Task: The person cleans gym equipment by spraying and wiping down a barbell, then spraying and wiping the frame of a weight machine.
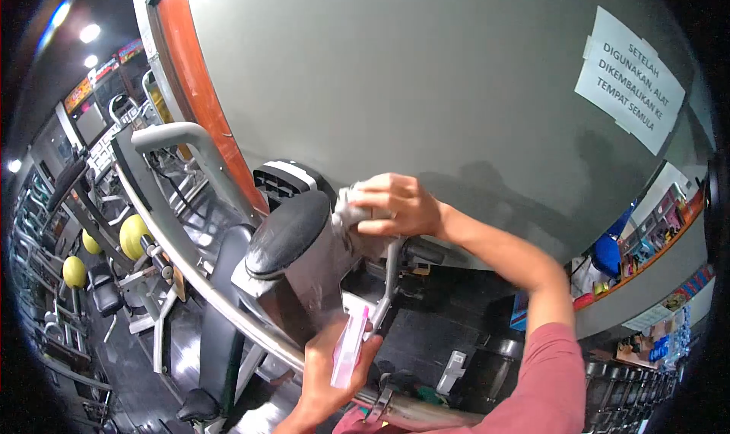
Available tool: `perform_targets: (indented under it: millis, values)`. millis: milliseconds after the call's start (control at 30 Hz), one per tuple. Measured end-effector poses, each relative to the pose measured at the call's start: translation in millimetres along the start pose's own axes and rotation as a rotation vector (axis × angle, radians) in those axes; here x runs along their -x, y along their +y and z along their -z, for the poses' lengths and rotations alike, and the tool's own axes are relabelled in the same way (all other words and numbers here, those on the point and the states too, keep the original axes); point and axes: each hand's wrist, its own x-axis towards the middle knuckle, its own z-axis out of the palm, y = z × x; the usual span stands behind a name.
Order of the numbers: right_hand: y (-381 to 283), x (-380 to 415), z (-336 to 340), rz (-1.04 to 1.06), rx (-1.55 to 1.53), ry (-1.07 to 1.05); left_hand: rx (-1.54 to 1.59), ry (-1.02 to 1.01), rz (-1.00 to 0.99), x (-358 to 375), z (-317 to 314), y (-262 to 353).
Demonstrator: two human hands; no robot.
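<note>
My right hand (399, 203) is closed around a crumpled pale cloth (349, 208), beside the black rounded pad (289, 235) of a gym machine. Lower down, my left hand (328, 369) grips a pale translucent object with a pink edge (349, 350), which looks like a bottle; its lower part is hidden by the fingers. This hand is near the machine's curved silver bar (220, 301). A grey and white housing (258, 293) sits under the black pad.
A grey wall (395, 76) with a printed paper sign (633, 82) stands ahead. An orange door (194, 61) and gym machines with yellow discs (133, 236) are on the left. Dumbbells (620, 392) and a stocked counter (646, 263) are at the right.
</note>
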Motion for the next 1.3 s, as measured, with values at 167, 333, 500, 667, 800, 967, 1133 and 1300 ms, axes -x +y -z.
perform_targets:
  millis: [167,333,500,667,800,967,1133,1300]
  values:
    - [-16.3,35.5,-31.2,-0.344,0.022,0.155,-0.005,0.025,0.038,3.1,-2.5,-6.7]
    - [-72.8,128.1,-98.5,-0.896,0.123,0.518,0.001,0.010,0.066,4.4,-0.9,-5.5]
    - [-82.8,226.3,-145.6,-1.338,0.316,0.496,0.013,0.034,0.152,5.1,-5.2,5.5]
    - [-79.0,272.1,-158.6,-2.126,0.241,-0.043,0.035,0.048,0.099,7.4,-4.6,-4.6]
    - [-107.9,364.5,-232.9,-2.658,-0.793,0.976,-0.030,-0.012,0.128,7.9,-0.1,-10.2]
    - [-102.7,237.5,-199.5,-2.393,-0.644,1.421,0.035,0.010,0.196,10.4,-1.0,-10.6]
    - [-112.7,105.4,-164.5,-1.803,-0.189,1.317,0.014,0.016,0.177,7.6,-0.8,-2.9]
    - [-143.3,75.9,-140.0,-1.435,0.096,0.861,-0.011,0.026,0.168,7.8,-1.0,-0.5]
